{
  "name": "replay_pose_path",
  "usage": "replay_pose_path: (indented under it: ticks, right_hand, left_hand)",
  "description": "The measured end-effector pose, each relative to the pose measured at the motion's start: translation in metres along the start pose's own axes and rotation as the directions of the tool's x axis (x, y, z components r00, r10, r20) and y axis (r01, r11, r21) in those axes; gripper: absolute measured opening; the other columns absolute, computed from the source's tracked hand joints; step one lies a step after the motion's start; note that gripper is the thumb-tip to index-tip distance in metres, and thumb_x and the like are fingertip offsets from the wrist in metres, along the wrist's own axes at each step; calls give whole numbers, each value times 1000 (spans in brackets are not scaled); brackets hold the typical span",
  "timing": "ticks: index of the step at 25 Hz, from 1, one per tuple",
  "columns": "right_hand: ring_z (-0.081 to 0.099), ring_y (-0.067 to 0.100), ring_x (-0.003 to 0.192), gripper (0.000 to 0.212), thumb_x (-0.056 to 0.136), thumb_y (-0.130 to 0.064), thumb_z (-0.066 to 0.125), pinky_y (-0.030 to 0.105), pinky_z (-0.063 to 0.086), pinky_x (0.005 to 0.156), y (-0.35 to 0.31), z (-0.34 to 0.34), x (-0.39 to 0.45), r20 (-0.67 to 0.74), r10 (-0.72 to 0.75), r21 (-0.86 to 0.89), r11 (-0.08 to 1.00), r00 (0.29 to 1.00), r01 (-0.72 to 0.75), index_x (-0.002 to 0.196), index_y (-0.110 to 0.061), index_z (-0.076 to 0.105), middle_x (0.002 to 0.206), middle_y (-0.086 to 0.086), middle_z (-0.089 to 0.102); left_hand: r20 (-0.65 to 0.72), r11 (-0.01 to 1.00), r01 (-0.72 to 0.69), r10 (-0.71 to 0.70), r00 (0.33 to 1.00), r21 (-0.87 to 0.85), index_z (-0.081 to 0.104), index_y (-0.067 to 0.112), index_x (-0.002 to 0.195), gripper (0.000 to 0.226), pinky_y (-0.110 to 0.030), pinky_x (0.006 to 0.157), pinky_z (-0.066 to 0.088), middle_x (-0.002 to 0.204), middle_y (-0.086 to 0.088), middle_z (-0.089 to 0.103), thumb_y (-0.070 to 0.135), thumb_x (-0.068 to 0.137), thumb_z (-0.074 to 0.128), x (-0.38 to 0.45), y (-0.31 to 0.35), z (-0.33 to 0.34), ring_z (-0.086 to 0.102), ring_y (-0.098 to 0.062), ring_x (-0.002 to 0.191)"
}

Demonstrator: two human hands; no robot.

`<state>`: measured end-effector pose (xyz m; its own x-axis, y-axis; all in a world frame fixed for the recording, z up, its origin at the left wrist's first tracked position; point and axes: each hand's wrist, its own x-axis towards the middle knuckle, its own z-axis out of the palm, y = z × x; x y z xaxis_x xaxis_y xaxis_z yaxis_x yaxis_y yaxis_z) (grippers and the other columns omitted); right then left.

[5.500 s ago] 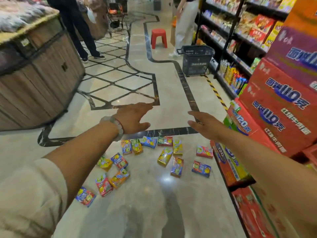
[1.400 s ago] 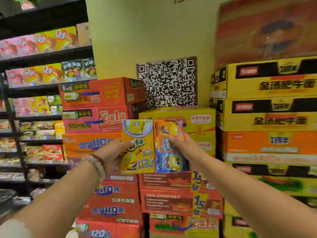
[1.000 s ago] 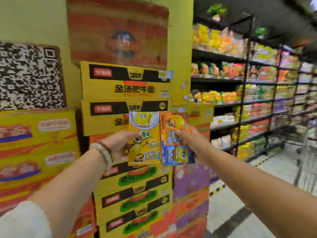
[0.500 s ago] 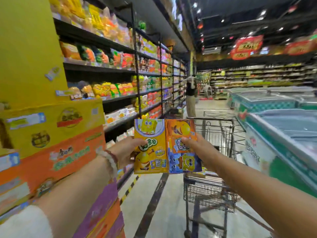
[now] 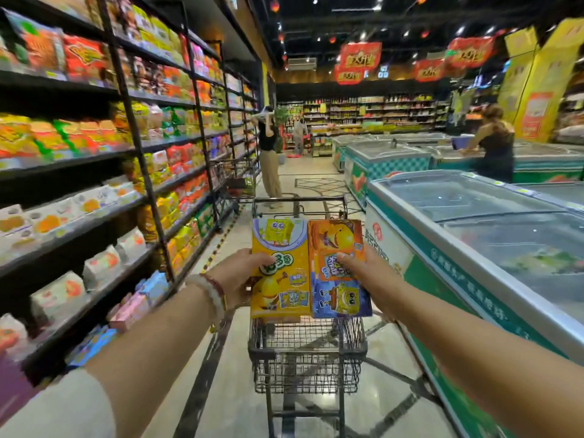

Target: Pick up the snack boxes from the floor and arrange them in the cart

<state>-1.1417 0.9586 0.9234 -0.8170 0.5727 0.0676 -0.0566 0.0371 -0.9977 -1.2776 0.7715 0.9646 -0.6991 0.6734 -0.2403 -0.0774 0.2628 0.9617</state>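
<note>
Now the left hand (image 5: pixel 235 278) is gripping a yellow snack box (image 5: pixel 279 268) by its left edge, while the right hand (image 5: pixel 368 275) is pinching an orange and blue snack box (image 5: pixel 338 267) by its right side. Both boxes are touching side by side, upright, above the near end of the wire cart (image 5: pixel 308 355), with shelves (image 5: pixel 94 172) running left and a freezer (image 5: pixel 474 235) sitting right

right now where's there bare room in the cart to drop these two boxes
The cart basket's wire floor shows bare below the yellow box in the left hand and the orange-and-blue box in the right hand. The boxes hide its far part. Left, the shelves are packed; right, the freezer stands close beside the cart.
</note>
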Motion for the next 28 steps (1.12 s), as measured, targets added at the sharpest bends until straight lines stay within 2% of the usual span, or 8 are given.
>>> replay_pose_path:
  ticks: [7,10,14,17,20,23,25,28]
  right_hand:
    - [71,32,94,36,90,-24,61,52,56,83,61,-18,123,42,142,-15,990,989,-141,123,-16,49,111,13,70]
    - [71,30,94,32,91,-24,59,50,57,81,95,-6,185,46,213,-21,977,976,-212,121,-16,49,110,13,70]
    - [69,30,98,32,91,-25,58,53,55,86,159,4,269,9,298,-20,955,955,-297,121,-18,48,114,12,68]
    - [69,30,97,34,91,-24,58,53,54,88,211,6,311,-14,372,-1,928,928,-372,123,-17,47,113,11,68]
    - [68,27,88,46,90,-21,61,46,58,79,273,4,346,-116,461,58,887,880,-457,128,-12,35,108,10,63]
    - [65,23,73,43,89,-18,62,32,57,53,340,4,379,-129,592,155,805,796,-573,121,-16,34,99,10,62]
    - [65,24,74,41,88,-17,63,33,56,56,390,3,393,-142,665,165,746,733,-645,119,-12,37,104,14,63]
    - [68,29,81,38,87,-16,65,39,59,66,462,2,404,-144,727,141,687,671,-713,116,-8,41,105,17,64]
  left_hand:
    - [36,995,77,-74,997,-67,58,14,103,12,-17,40,49,69,0,70,17,94,51,134,-25,-2,65,-6,45]
    - [23,988,129,-127,992,-89,59,14,103,13,-21,47,54,75,-2,71,18,93,51,208,-47,-20,67,-10,50]
    - [10,970,218,-219,976,-109,57,7,117,31,-46,82,57,106,-15,70,21,89,58,317,-84,-39,69,-30,88]
    - [-26,950,279,-285,958,-144,59,9,112,27,-32,66,59,103,-13,72,23,90,55,378,-120,-37,69,-25,78]
    - [-140,917,339,-371,918,-209,65,9,83,22,-32,65,56,69,-8,71,24,86,49,429,-160,-21,68,-22,60]
    - [-323,921,381,-385,865,-79,52,3,102,48,-39,77,54,77,-9,58,39,70,45,480,-215,0,61,-25,75]
    - [-366,905,426,-402,839,-17,44,3,105,32,-28,62,40,84,-6,52,30,87,45,502,-246,10,51,-22,74]
    - [-440,847,523,-434,786,99,47,4,113,22,-29,70,36,101,-14,51,18,95,45,531,-310,22,54,-30,98]
